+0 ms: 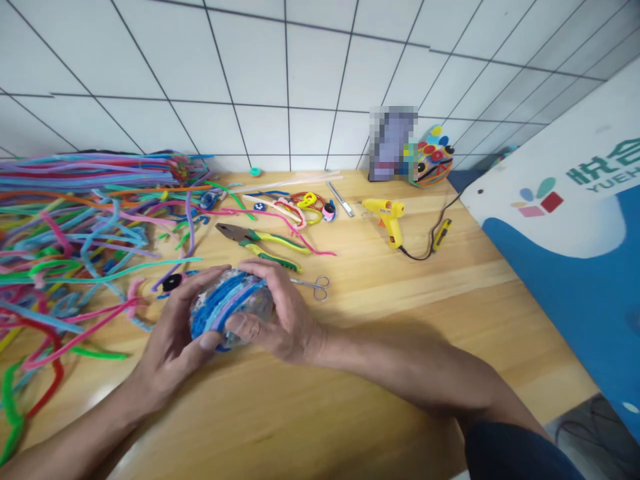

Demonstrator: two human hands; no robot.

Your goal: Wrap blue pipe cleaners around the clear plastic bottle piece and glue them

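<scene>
Between my two hands is a rounded clear plastic piece wrapped with blue, light blue and purple pipe cleaners (227,303). My left hand (175,327) closes around its left side, thumb in front. On the right side, my right hand (283,320) grips it with the thumb pressed on the near face, where the clear part shows. Just beyond lie pliers (263,247) with green and yellow handles. A pair of small scissors (317,287) rests by my right hand, its blades partly hidden. Left of the piece sits a black round part (173,283) with blue edging.
A tangle of colourful pipe cleaners (90,253) covers the table's left side. A yellow glue gun (387,217), its cord and a yellow utility knife (442,235) lie to the right. Farther back are a slim cutter (341,200), a blurred-out upright object (393,143) and a decorated basket (434,160).
</scene>
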